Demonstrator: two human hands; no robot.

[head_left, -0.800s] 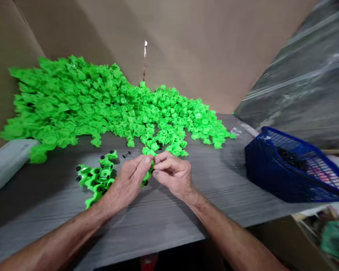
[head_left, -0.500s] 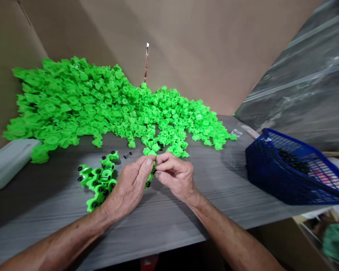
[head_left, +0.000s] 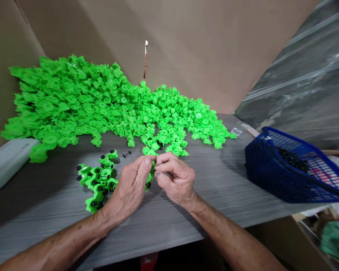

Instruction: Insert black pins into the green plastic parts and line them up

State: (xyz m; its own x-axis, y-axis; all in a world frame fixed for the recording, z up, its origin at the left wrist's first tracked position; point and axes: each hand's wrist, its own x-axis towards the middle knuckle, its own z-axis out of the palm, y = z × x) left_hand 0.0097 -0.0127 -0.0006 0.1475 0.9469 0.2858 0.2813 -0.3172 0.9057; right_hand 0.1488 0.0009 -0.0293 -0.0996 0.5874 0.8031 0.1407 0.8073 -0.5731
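Note:
My left hand (head_left: 131,184) and my right hand (head_left: 175,177) meet over the grey table (head_left: 186,210), both pinched on one small green plastic part with black wheels (head_left: 150,178). Most of that part is hidden between my fingers. Left of my left hand lies a small cluster of green parts fitted with black wheels (head_left: 97,180). A loose black axle with wheels (head_left: 126,154) lies just beyond my hands.
A large heap of green plastic parts (head_left: 101,109) covers the back of the table against a cardboard wall. A blue mesh basket (head_left: 288,169) holding dark pieces stands at the right. A grey block (head_left: 8,160) lies at the left edge.
My hands stay together on the green part; the fingers have shifted slightly, working it. Nothing else has moved.

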